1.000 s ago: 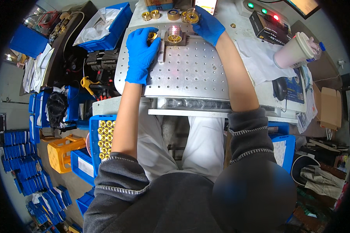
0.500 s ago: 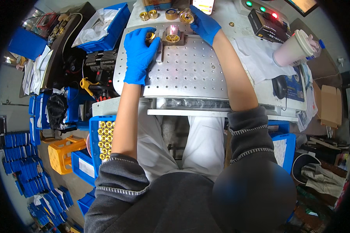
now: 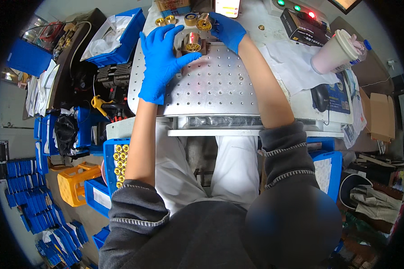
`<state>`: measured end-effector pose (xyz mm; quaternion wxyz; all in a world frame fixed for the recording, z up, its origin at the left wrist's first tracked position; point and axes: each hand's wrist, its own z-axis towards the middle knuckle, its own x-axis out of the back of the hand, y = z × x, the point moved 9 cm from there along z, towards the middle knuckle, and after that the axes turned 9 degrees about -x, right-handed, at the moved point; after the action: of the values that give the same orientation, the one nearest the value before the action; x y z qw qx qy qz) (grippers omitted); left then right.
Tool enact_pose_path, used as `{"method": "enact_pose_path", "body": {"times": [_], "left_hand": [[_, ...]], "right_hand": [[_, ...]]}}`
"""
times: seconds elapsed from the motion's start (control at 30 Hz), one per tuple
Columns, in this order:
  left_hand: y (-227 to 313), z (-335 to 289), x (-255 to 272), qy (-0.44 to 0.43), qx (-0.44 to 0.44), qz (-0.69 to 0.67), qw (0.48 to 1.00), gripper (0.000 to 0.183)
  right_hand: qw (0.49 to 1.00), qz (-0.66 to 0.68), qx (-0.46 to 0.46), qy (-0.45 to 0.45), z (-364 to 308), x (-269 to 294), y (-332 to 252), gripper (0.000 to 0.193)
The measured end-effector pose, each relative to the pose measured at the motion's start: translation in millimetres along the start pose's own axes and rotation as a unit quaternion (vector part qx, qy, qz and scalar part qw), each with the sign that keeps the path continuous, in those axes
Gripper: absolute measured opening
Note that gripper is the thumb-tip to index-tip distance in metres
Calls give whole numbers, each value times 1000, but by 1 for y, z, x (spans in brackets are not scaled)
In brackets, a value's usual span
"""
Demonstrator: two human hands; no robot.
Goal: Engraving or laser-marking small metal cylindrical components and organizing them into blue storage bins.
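In a blue glove, my left hand (image 3: 162, 62) is open, fingers spread and thumb stretched to the right. It hovers over the left part of the perforated metal plate (image 3: 211, 85), beside a shiny brass cylinder (image 3: 192, 42). That cylinder sits at a small metal block fixture (image 3: 204, 48), partly hidden by my hand. My right hand (image 3: 229, 33), also gloved, is closed at the far edge of the plate with its fingertips on a brass ring-shaped part (image 3: 204, 22). A darker-centred brass ring (image 3: 191, 19) stands just left of it.
Two small brass rings (image 3: 165, 20) stand at the back left. To the right are a white cloth (image 3: 283, 67), a lidded cup (image 3: 336, 54), a black box (image 3: 305, 27) and a mouse (image 3: 320, 98). A blue bin (image 3: 107, 154) holding several brass parts is at lower left.
My left hand has opened and spread its fingers; the brass ring it pinched no longer shows there. The reddish light on the fixture's cylinder is gone. My right hand has shifted slightly left with its part.
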<state>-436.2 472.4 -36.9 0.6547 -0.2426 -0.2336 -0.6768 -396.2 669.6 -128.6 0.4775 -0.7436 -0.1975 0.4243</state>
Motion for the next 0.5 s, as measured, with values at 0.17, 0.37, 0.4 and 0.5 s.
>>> {"method": "enact_pose_path", "body": {"times": [0.17,0.37,0.4,0.5], "left_hand": [[-9,13,-16,-81,-29,2,996,47],[-7,-5,18,24,65,-73,995,40],[-8,-17,26,43,95,-78,991,39],[-19,-61,37,39,196,-127,972,38]], "right_hand": [[996,-79,-11,29,-10,-14,-4,30],[984,-177,-4,5,-6,-17,-4,31],[975,-223,-6,-7,-6,-18,-3,32],[963,-270,-5,-19,-19,-42,-1,34]]}}
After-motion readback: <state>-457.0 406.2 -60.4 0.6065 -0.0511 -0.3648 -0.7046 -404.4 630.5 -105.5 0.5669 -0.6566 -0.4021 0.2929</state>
